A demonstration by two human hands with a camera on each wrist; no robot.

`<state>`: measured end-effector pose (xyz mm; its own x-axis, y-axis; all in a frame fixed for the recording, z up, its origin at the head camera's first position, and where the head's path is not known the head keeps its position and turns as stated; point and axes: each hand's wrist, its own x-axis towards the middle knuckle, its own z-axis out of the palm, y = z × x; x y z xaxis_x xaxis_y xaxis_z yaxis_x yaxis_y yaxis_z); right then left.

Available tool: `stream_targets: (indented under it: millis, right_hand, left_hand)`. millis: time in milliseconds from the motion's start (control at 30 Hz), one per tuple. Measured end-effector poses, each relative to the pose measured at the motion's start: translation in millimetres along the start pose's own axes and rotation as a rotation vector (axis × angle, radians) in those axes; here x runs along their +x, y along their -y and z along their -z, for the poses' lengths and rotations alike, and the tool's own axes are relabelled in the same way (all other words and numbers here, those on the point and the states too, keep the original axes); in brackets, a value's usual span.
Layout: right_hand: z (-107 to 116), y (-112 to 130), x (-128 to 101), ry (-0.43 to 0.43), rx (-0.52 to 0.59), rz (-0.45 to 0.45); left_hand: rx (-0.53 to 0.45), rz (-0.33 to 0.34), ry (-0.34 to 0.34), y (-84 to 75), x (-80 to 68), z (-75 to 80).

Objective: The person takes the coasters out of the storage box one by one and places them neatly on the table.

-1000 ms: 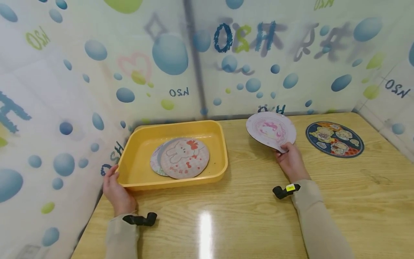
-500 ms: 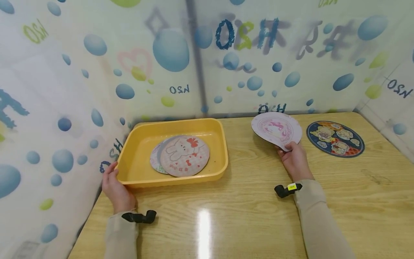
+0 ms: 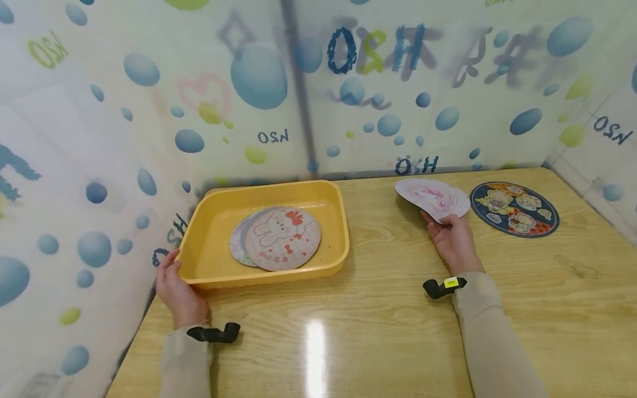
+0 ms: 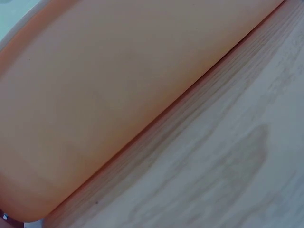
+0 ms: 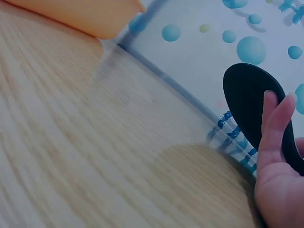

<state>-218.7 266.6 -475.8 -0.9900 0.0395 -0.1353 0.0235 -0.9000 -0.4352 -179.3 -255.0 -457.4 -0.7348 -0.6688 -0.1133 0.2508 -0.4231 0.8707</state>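
I see my right hand point(image 3: 454, 240) raised a little over the bench point(image 3: 398, 331), pinching the near edge of a round pink pad point(image 3: 432, 198). In the right wrist view its fingers point(image 5: 275, 118) lie nearly straight along the pad's black underside, and in the head view the thumb sits on the printed top; the pad is tilted close to flat, above the wood. It hangs just beside a dark round pad point(image 3: 515, 209) with cartoon figures that lies flat on the bench to the right.

My left hand point(image 3: 176, 293) grips the near left corner of the yellow tray point(image 3: 209, 215), thumb over the rim and fingers hidden beneath. The tray stands on the bench against the wall sheet, holding two overlapping round pads; the top one is a bunny pad point(image 3: 282, 239).
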Motion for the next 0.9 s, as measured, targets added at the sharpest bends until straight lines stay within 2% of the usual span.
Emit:
stream_targets:
  millis: [200, 367, 533, 633, 900]
  right_hand:
    - [4.1, 3.2, 3.1, 0.001, 0.117, -0.037]
    - [4.3, 5.7, 4.0, -0.023, 0.126, -0.051]
    - [3.9, 6.5, 4.5, -0.054, 0.187, -0.076]
    - [4.5, 6.8, 4.8, -0.051, 0.217, -0.081]
    - [6.5, 6.5, 5.0, -0.024, 0.21, -0.1]
  left_hand:
    - [0.007, -0.011, 0.003, 0.2, 1.4, -0.2]
    - [-0.009, -0.007, 0.008, 0.3, 0.7, -0.4]
    - [-0.015, -0.002, 0.01, -0.3, -0.6, 0.3]
    - [-0.02, 0.004, 0.017, -0.6, -0.8, 0.3]
    - [0.002, 0.002, 0.016, -1.5, -1.0, 1.2]
